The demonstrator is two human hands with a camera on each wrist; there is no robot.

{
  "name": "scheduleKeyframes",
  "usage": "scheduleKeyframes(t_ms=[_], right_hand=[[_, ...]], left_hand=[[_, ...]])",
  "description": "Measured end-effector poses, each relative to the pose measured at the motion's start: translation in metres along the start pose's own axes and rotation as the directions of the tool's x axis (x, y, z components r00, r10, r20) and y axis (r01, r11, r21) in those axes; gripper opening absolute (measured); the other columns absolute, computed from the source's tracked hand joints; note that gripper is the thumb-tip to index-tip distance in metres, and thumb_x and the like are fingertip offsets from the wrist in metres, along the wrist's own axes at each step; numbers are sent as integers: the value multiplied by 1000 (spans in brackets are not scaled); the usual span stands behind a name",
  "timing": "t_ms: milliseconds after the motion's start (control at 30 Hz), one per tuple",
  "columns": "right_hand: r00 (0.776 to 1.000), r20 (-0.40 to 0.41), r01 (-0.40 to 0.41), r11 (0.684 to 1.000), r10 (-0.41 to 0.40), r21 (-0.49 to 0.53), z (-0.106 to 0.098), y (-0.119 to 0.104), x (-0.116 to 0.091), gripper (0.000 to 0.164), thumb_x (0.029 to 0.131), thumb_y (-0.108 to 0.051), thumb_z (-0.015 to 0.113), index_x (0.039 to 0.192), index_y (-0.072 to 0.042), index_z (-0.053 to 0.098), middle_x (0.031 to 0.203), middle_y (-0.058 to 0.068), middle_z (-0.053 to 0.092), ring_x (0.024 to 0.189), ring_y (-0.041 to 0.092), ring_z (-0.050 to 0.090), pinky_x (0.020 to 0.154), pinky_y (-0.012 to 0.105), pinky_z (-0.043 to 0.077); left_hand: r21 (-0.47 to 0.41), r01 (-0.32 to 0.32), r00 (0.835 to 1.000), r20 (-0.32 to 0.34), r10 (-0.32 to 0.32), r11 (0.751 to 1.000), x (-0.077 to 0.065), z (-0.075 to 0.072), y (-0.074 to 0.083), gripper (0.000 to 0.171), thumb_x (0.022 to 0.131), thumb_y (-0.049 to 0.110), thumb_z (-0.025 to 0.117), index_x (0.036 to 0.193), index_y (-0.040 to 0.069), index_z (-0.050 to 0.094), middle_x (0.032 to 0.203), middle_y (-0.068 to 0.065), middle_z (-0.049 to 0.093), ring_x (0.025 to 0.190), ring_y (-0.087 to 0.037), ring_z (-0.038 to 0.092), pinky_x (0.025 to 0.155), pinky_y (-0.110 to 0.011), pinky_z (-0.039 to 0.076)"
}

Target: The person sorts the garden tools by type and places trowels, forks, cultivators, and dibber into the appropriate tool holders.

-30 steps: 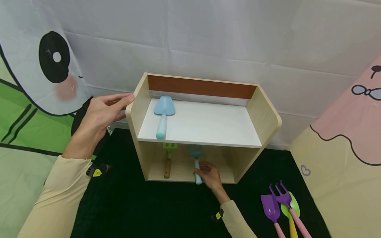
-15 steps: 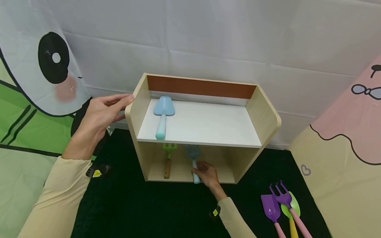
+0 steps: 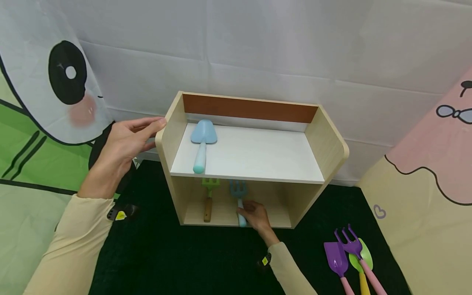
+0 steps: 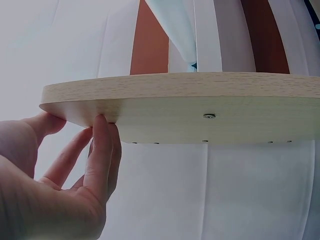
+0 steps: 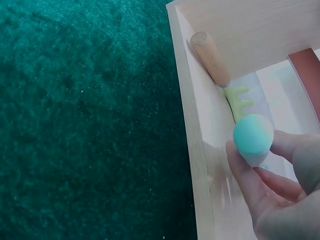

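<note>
On the lower level of a wooden shelf (image 3: 254, 153), my right hand (image 3: 256, 215) pinches the pale blue handle of a toy garden fork (image 3: 239, 189), whose tines point to the back. In the right wrist view my thumb and fingers surround the handle's rounded turquoise end (image 5: 253, 134). To its left lies a green fork with a wooden handle (image 3: 208, 209). A light blue trowel (image 3: 203, 133) lies on the upper level, near the left side. Fairly straight fingers of my left hand (image 3: 127, 139) touch the outside of the shelf's left panel (image 4: 165, 110).
A purple shovel (image 3: 335, 258), a purple fork (image 3: 352, 246) and a green trowel with a yellow handle (image 3: 366, 256) lie on the dark green cloth (image 3: 177, 262) at the right. The purple fork overlaps the green trowel. A pale fabric wall (image 3: 265, 49) stands behind the shelf.
My right hand has shifted the blue fork slightly left and farther into the lower level, and its tines now show more plainly. My left hand has stayed against the shelf's side.
</note>
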State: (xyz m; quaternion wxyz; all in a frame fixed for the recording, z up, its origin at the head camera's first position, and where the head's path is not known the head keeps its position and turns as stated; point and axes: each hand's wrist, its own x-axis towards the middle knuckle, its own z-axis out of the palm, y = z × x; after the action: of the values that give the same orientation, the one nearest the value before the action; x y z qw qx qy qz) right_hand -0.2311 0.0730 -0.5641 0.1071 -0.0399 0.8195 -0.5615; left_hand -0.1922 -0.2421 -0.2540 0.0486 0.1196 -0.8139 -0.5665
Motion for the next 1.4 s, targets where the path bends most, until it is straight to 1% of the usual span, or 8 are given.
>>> scheduleKeyframes(t_ms=[133, 267, 600, 867, 967, 1100, 1300, 1400], right_hand=[[1000, 2, 26, 1000, -26, -6, 1, -1, 1, 46, 89, -29, 67, 125, -2, 57, 120, 17, 60, 109, 31, 59, 90, 41, 52], [1000, -1, 31, 999, -31, -7, 2, -2, 2, 45, 89, -29, 68, 124, -3, 58, 119, 16, 61, 108, 31, 60, 89, 40, 52], [999, 5, 45, 998, -45, -38, 3, -8, -1, 49, 86, -32, 71, 121, 0, 59, 112, 17, 63, 100, 30, 62, 79, 37, 55], [997, -32, 69, 994, -72, -88, 8, -3, 3, 43, 86, -27, 72, 117, 1, 62, 105, 14, 66, 93, 26, 63, 68, 31, 56], [996, -45, 67, 993, -72, -93, 11, -1, 4, 40, 86, -24, 72, 116, 1, 62, 104, 15, 66, 93, 27, 63, 68, 32, 57], [996, -52, 68, 992, -74, -105, 13, -1, 5, 39, 86, -24, 71, 114, 1, 62, 103, 14, 66, 93, 26, 63, 70, 33, 56], [993, -65, 89, 986, -99, -143, 14, -2, 4, 38, 86, -25, 71, 112, 2, 63, 101, 14, 66, 92, 28, 64, 72, 36, 56], [994, -61, 78, 988, -87, -134, 15, -1, 5, 38, 87, -25, 71, 113, 2, 63, 102, 14, 66, 91, 26, 64, 69, 33, 56]], left_hand=[[-5, -4, 1000, 0, 4, 1000, 0, 0, 0, 70, 75, 65, 63, 133, 25, 57, 139, -6, 47, 120, -22, 47, 99, -42, 46], [-10, -5, 1000, 2, 5, 1000, 0, 0, 0, 70, 75, 65, 63, 133, 25, 57, 139, -6, 47, 121, -23, 47, 99, -44, 45], [-7, -7, 1000, 2, 7, 1000, 0, 0, 1, 70, 75, 65, 63, 132, 25, 57, 139, -6, 47, 121, -23, 47, 99, -44, 45], [-16, -5, 1000, 1, 5, 1000, -1, 0, 2, 71, 75, 64, 64, 132, 23, 58, 138, -5, 47, 120, -22, 47, 99, -44, 45], [-15, 0, 1000, 1, 0, 1000, 0, 1, 2, 71, 74, 65, 64, 132, 24, 58, 139, -6, 47, 121, -22, 46, 100, -44, 45], [-15, 8, 1000, 1, -8, 1000, 0, 0, 1, 70, 74, 65, 64, 132, 25, 58, 139, -6, 46, 122, -23, 46, 100, -45, 44], [-20, 8, 1000, 1, -8, 1000, 0, 0, 1, 70, 74, 65, 64, 132, 25, 58, 139, -6, 47, 122, -23, 46, 100, -45, 44], [-16, 10, 1000, -1, -10, 1000, 0, 0, 1, 70, 74, 65, 64, 132, 25, 58, 139, -6, 47, 122, -23, 46, 100, -44, 44]])
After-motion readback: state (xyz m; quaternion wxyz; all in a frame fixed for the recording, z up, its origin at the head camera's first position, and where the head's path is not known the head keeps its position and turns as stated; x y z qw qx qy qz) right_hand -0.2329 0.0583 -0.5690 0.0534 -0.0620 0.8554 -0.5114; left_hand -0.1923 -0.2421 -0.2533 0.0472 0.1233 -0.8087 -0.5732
